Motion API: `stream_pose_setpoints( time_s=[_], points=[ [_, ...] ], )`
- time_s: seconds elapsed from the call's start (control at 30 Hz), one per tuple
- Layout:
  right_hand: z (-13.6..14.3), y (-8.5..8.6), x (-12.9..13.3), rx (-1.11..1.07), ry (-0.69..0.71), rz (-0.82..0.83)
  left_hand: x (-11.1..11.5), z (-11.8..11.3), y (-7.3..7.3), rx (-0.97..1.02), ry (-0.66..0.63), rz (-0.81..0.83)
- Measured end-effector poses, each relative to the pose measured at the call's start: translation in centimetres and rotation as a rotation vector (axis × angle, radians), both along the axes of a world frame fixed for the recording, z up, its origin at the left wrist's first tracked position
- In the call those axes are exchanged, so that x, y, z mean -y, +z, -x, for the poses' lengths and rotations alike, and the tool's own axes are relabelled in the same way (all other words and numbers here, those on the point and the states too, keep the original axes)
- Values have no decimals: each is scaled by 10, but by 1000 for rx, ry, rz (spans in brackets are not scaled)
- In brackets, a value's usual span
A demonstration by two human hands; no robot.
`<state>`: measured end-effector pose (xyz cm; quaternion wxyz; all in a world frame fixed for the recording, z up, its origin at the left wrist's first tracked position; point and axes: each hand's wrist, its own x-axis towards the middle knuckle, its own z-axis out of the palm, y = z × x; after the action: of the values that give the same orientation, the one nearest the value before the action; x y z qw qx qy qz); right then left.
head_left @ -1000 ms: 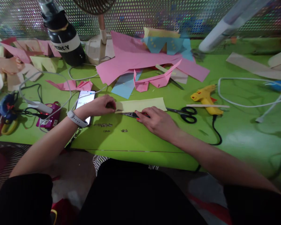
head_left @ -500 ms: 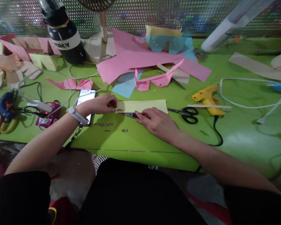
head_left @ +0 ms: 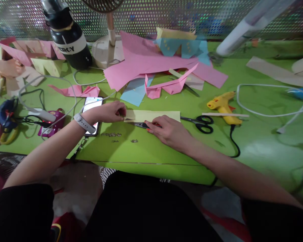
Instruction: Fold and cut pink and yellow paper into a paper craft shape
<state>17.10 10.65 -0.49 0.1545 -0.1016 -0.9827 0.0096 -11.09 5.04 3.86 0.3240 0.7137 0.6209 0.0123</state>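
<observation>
A pale yellow paper strip (head_left: pixel 151 116) lies lengthwise on the green table. My left hand (head_left: pixel 113 111) is closed at the strip's left end, with thumb and fingertips pinching it. Under my right hand (head_left: pixel 166 129), along the strip's near edge, is a slim tool with a grey metal front and a dark and red handle, which looks like a utility knife (head_left: pixel 139 124). My right fingers are closed on its handle, which they partly hide. Black-handled scissors (head_left: pixel 203 124) lie at the strip's right end, their blades partly under the paper.
Small dark bits (head_left: pixel 112 134) lie nearer me. A phone (head_left: pixel 92 105) is under my left forearm. Right stands a yellow glue gun (head_left: pixel 223 107) with a cord. Pink paper (head_left: pixel 141 64), folded pink pieces (head_left: pixel 170 86), a black bottle (head_left: pixel 72 43) and a fan base (head_left: pixel 101 50) are behind.
The strip's far edge has come slightly nearer me, so the strip looks narrower. My right hand and the tool have shifted a little left; my left hand has barely moved.
</observation>
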Motion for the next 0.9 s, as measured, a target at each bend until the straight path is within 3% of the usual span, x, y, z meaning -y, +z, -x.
stream_pose_setpoints(
  time_s=[0.27, 0.47, 0.63, 0.77, 0.9],
  points=[
    [0, 0, -3, -13, 22, -30, -1, -1, 2, -7, 5, 13],
    [1, -1, -3, 29, 83, 57, 1, -4, 6, -26, 7, 0],
    [-7, 14, -3, 9, 144, 76, 3, 1, 4, -15, -10, -23],
    [-21, 28, -28, -26, -72, 145, 12, -4, 8, -28, 11, -115],
    [-27, 22, -70, -21, -358, 114, 25, -26, 12, -152, 17, -285]
  ],
)
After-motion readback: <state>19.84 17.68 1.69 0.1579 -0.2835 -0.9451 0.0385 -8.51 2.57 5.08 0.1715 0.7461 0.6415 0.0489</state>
